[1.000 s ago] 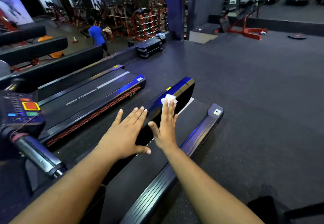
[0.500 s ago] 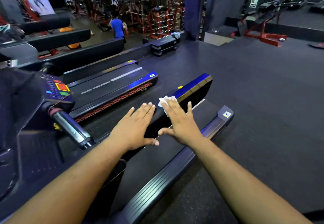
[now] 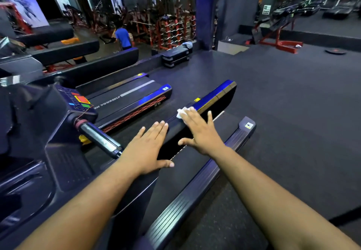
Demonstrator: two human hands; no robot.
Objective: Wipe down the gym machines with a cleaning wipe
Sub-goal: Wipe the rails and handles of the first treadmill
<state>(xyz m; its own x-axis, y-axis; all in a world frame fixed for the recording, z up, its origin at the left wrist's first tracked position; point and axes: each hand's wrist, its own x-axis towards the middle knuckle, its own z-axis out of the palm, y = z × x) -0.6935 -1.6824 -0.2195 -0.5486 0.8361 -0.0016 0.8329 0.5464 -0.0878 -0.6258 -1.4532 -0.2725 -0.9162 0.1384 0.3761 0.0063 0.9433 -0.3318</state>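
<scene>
A black treadmill lies below me, with a blue-lit left side rail (image 3: 215,91), a dark belt (image 3: 187,169) and a ribbed right side rail (image 3: 195,193). My right hand (image 3: 199,130) lies flat with straight fingers across the left rail, pressing a crumpled white wipe (image 3: 181,112) under its fingertips. Only a corner of the wipe shows. My left hand (image 3: 148,148) rests flat and open on the same rail, nearer to me, its thumb hanging over the belt side.
A second treadmill (image 3: 127,99) lies to the left. Its console (image 3: 78,101) with red and green buttons and a chrome handle (image 3: 99,138) stand close by my left forearm. Dark rubber floor (image 3: 293,112) stretches to the right. A person in a blue shirt (image 3: 122,38) stands far back.
My right hand has slid the wipe back along the left rail toward me and turned leftward. The left hand stays flat on the rail. My view has shifted.
</scene>
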